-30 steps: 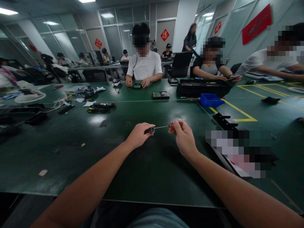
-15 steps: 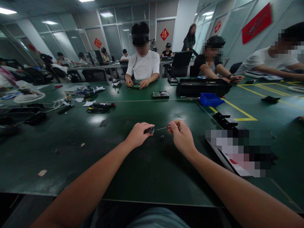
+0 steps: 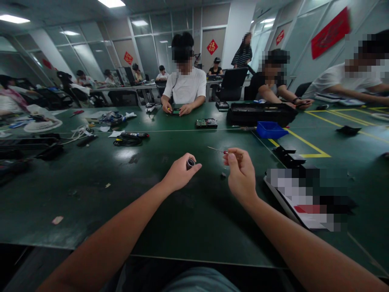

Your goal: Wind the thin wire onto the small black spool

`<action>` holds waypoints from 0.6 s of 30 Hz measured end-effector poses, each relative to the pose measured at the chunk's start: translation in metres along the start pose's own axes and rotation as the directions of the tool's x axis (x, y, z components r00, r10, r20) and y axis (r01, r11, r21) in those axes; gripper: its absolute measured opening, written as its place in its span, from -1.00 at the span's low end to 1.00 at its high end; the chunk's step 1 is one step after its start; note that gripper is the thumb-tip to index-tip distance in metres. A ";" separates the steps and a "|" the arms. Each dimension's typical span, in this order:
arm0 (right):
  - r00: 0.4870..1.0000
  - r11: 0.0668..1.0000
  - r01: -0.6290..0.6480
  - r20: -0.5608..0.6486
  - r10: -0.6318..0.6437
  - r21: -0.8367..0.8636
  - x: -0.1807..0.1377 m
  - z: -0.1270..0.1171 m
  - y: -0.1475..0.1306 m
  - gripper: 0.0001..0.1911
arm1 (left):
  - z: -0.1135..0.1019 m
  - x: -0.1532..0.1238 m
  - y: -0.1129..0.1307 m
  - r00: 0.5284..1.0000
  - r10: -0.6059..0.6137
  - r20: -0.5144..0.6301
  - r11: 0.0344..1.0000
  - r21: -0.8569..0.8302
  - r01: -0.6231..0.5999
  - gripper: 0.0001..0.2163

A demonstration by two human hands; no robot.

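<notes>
My left hand (image 3: pixel 179 173) is closed round a small dark metal cylinder (image 3: pixel 190 163), its open end turned up toward me. My right hand (image 3: pixel 240 174) pinches a thin screwdriver (image 3: pixel 219 151) with a reddish handle, its shaft pointing up and to the left, clear of the cylinder. A tiny dark part (image 3: pixel 223 175) lies on the green table (image 3: pixel 152 211) between my hands, just left of my right hand.
A blue bin (image 3: pixel 270 129) and a long black tray (image 3: pixel 261 113) stand at the back right, a circuit board (image 3: pixel 206 123) in the middle, black cables (image 3: pixel 127 140) at the left. Black parts (image 3: pixel 288 156) lie right of my hand. People sit across the table.
The screwdriver tip has come out of the cylinder and swung up and away. My left hand has turned the cylinder's opening upward. A tiny part now lies on the table.
</notes>
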State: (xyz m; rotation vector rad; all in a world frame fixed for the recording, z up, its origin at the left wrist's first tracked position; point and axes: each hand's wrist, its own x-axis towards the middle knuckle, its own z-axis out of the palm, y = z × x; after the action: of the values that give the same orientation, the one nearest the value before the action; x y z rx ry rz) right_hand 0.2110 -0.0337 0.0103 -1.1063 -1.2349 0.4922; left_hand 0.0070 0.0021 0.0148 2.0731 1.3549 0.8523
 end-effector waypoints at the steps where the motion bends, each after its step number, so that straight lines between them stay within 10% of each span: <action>1: 1.000 1.000 0.013 -0.007 -0.013 0.005 0.000 0.000 -0.001 -0.79 | 0.002 0.000 0.004 1.000 0.020 0.023 1.000 0.013 -0.020 -0.71; 8: 1.000 0.999 0.026 -0.017 -0.026 0.041 0.001 -0.002 -0.003 -0.80 | 0.033 0.011 0.030 0.924 0.277 0.265 0.937 0.139 -0.321 -0.78; 18: 1.000 0.999 0.005 -0.026 -0.004 0.039 0.001 -0.001 -0.003 -0.79 | 0.079 0.041 0.040 0.902 0.177 0.395 0.832 0.429 -0.351 -0.75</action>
State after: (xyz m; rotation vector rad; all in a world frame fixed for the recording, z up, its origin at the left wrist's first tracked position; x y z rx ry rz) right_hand 0.2118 -0.0344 0.0137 -1.0736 -1.2005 0.4953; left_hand 0.1019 0.0189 -0.0003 2.7031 1.1844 0.2200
